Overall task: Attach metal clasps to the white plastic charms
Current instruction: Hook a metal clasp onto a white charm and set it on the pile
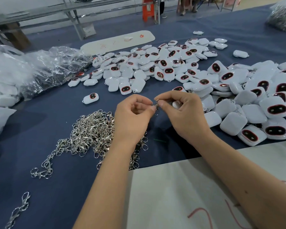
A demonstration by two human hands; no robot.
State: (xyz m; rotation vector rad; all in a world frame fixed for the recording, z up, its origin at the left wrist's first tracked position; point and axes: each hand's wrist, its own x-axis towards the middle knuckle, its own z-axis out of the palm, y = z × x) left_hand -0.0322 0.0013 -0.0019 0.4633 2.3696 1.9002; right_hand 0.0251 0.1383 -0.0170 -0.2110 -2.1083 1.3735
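My left hand (133, 116) and my right hand (185, 113) meet above the blue cloth, both pinching a small metal clasp (156, 105) between the fingertips. A white plastic charm (176, 104) is tucked in my right hand, mostly hidden by the fingers. A tangled heap of silver clasps (89, 134) lies under and left of my left wrist. A wide pile of white charms with dark oval faces (163, 63) spreads across the far middle, and another pile of charms (258, 103) sits to the right of my right hand.
Clear plastic bags (44, 70) lie at the left. A single charm (90, 98) sits apart on the blue cloth (56, 187). Loose clasps (21, 204) trail at lower left. A white sheet (180, 195) covers the near right. A long white board (119, 41) lies at the back.
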